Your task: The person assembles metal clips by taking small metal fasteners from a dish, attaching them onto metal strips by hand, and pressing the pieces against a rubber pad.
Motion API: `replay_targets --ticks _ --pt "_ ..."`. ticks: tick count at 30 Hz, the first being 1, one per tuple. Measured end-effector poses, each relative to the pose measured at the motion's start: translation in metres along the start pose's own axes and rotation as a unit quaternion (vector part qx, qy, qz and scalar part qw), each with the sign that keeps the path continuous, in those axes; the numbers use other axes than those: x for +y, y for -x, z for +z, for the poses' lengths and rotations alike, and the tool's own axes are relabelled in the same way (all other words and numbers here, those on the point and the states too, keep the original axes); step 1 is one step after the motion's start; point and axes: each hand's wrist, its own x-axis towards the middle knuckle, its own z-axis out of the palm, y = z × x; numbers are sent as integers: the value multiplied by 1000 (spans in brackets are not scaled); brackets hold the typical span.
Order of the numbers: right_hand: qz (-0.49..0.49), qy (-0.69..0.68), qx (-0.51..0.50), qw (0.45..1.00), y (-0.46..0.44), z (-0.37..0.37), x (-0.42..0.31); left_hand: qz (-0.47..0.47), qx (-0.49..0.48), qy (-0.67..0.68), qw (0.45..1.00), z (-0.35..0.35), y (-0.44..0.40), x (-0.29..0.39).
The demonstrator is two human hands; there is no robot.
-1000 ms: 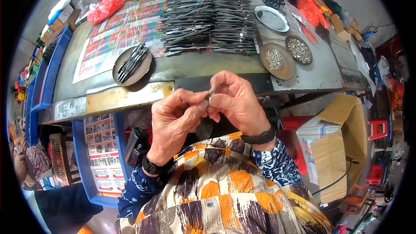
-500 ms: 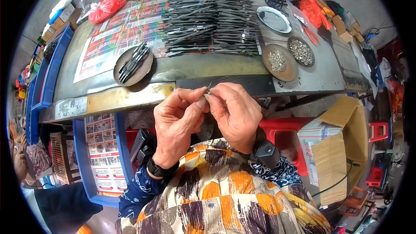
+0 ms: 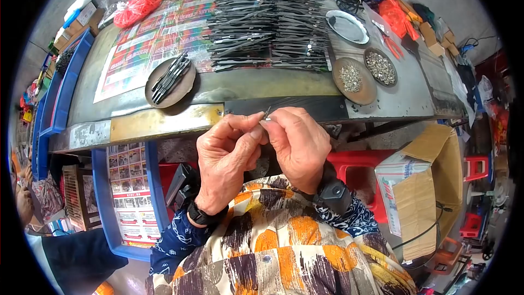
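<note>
My left hand [image 3: 232, 153] and my right hand [image 3: 297, 145] meet fingertip to fingertip just in front of the table edge. Between them they pinch a small dark strip [image 3: 267, 112], with a tiny pale bit by my right thumb; most of it is hidden by the fingers. Beyond my hands, many black strips [image 3: 243, 27] lie in two columns. A round dish [image 3: 189, 84] at the left holds a bundle of black strips. To the right, small metal pieces fill a brown dish [image 3: 360, 97] and a darker bowl [image 3: 391, 80].
A white-rimmed oval dish [image 3: 364, 38] and red-handled pliers [image 3: 392, 46] lie at the table's right. An open cardboard box [image 3: 417, 207] and a red stool [image 3: 355, 158] stand below. Blue trays [image 3: 101, 202] are at the left, near another person's dark sleeve [image 3: 82, 259].
Both hands have lowered slightly from their earliest position, and my right hand has turned, its fingers now more bunched. The pinched piece stays between the fingertips. The view has shifted slightly.
</note>
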Motion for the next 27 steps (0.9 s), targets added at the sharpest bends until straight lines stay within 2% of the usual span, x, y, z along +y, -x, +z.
replay_targets --ticks 3,6,10,11,20,23,26,27 --pt "111 -109 23 988 2 3 -3 -17 2 4 1000 1 2 4" --pt "114 -185 -8 976 1 0 1 -36 -1 12 999 0 3 6" --pt "-7 -105 7 994 -4 -3 2 -44 0 28 999 1 4 6" --pt "-12 -102 4 995 -3 -4 2 -45 1 30 999 1 4 6" --pt "90 -195 -89 973 -9 -17 4 -29 -8 -16 999 -2 5 7" --pt "19 -113 -113 987 -16 -27 5 63 -20 -203 977 -2 4 13" --pt "-61 -53 -133 988 -23 -36 10 231 -100 -408 877 -10 -7 19" --pt "-80 -34 -139 987 -26 -38 10 248 -109 -442 855 -9 -8 23"
